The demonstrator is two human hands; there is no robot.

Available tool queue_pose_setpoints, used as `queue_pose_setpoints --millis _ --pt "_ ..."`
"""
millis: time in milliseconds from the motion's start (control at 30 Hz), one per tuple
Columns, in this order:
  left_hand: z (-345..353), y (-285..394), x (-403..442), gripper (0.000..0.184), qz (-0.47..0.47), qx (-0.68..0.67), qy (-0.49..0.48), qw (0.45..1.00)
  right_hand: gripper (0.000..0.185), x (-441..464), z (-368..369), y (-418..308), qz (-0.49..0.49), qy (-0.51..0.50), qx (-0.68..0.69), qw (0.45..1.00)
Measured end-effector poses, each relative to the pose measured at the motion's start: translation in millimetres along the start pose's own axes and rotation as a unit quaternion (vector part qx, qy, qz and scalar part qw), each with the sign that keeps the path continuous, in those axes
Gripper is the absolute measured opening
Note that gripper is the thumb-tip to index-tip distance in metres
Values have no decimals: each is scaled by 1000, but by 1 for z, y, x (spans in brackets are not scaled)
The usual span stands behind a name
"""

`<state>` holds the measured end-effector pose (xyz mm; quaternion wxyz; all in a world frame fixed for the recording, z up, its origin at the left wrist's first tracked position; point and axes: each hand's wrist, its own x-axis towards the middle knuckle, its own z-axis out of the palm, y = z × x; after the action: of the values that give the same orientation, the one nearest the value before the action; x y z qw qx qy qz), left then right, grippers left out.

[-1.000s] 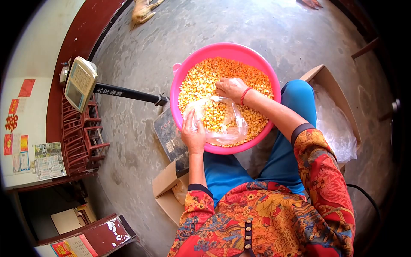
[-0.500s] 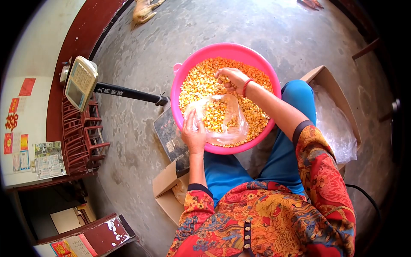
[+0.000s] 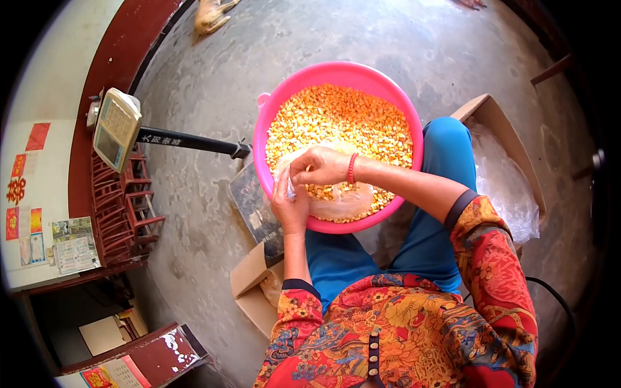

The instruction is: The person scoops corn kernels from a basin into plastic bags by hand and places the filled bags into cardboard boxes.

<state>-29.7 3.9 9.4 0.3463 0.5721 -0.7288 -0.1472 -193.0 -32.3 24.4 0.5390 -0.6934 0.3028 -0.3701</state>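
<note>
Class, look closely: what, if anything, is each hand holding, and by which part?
The left hand holds the clear plastic bag by its left edge. Whether the right hand grips it too cannot be told.

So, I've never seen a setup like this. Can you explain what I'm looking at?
There's no machine arm here, just a person's two bare hands. The view comes from one camera worn on the head, looking forward and down, so the person's own body shows below.

A pink tub full of yellow kernels, apparently corn, sits in front, with a scale partly beneath it in view. The left hand holds the edge of a clear plastic bag over the kernels. The right hand is right beside it; whether it grips anything is unclear.
</note>
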Motion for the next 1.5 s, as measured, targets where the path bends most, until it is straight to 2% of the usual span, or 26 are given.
queue_pose_setpoints --millis 67,133,200,300,367,467,500,567,633,733,833,1033,1167,1233,1267,1300,1367,1433,1500 --pt "0 -1 -1 37 -4 -11 -7 1000 16 3 -17 -6 -43 33 -4 999" --pt "1 -2 0 38 36 -4 11 999 17 7 -37 -3 21 106 46 993" --pt "2 -4 0 39 37 5 14 999 17 7 -60 11 34 218 -73 973" --pt "2 -3 1 40 40 16 18 999 16 0 -96 42 150 239 -322 904" --pt "2 -2 1 40 42 18 19 999 17 -8 -103 60 176 246 -441 845" --pt "2 -2 1 40 37 18 19 999 14 -11 -96 84 173 280 -469 820" --pt "2 -1 1 39 32 21 18 999 14 -10 -93 83 172 280 -469 820" --pt "1 -1 1 39 27 24 16 999 17 -10 -82 81 220 211 -443 843" --pt "2 -1 1 39 36 23 20 999 20 -6 -72 76 199 224 -443 845" --pt "1 1 1 39 39 26 18 999 28 -6 -63 68 153 177 -423 876" --pt "0 3 1 38 32 31 14 999 27 -5 -55 70 124 151 -415 888" --pt "0 -1 1 35 19 17 0 1000 26 -6 -51 58 157 119 -409 891" --pt "0 0 2 35 53 30 16 998 25 -8 -54 62 107 151 -302 935" --pt "1 -6 0 33 49 27 11 998 25 -1 -58 69 166 192 -155 955" --pt "3 -8 -1 32 46 16 13 999 25 2 -60 95 147 222 -60 962" --pt "3 -10 -1 32 44 4 14 999 25 1 -64 87 204 232 9 951" --pt "3 -8 -1 32 39 -6 15 999 22 0 -69 72 289 271 206 895" --pt "3 -8 -2 33 39 -4 20 999 19 -1 -74 68 305 283 245 876" --pt "3 -10 -2 34 42 -9 20 999 17 -2 -75 64 317 253 222 887"
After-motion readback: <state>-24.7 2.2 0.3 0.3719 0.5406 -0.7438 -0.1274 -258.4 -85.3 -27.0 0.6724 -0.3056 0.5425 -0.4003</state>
